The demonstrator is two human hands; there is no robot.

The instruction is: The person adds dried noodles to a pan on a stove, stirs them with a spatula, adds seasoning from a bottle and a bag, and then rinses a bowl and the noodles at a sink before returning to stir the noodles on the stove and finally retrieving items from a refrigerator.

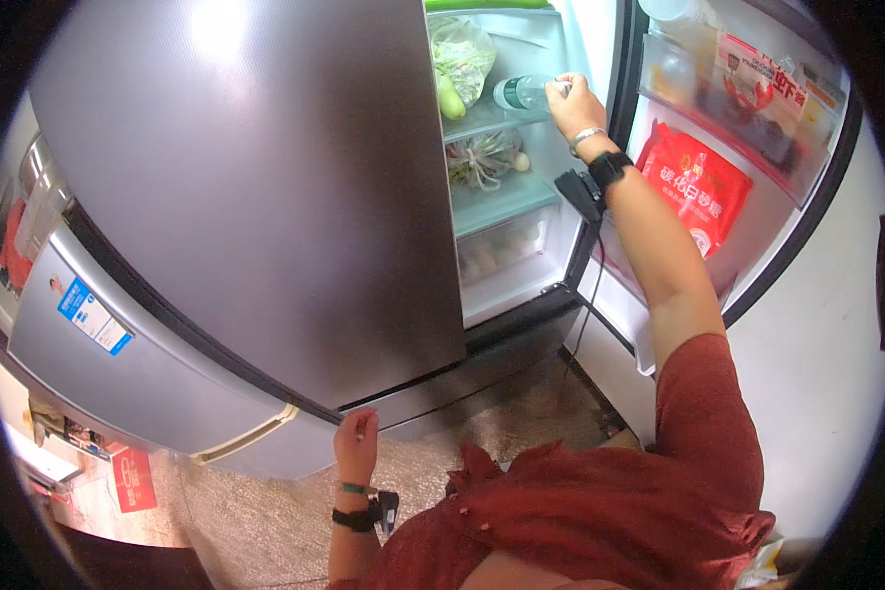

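Observation:
My right hand [577,107] reaches into the open compartment of a refrigerator and grips the cap end of a clear plastic bottle [529,93] with a green label. The bottle lies on its side at a glass shelf [479,127]; whether it still rests on the shelf I cannot tell. To its left sit a green vegetable [450,97] and a plastic bag of leafy greens [466,51]. Below, my left hand [355,441] hangs with curled fingers near the lower corner of the shut refrigerator door [265,199]. Nothing shows in it.
The open door [774,258] on the right holds a red sugar bag [697,184] and a clear bin [745,110]. Lower shelves hold a tied bag of vegetables [481,158] and a drawer [505,247]. A smaller silver appliance [147,354] stands left. A cable [596,287] hangs from my right wrist device.

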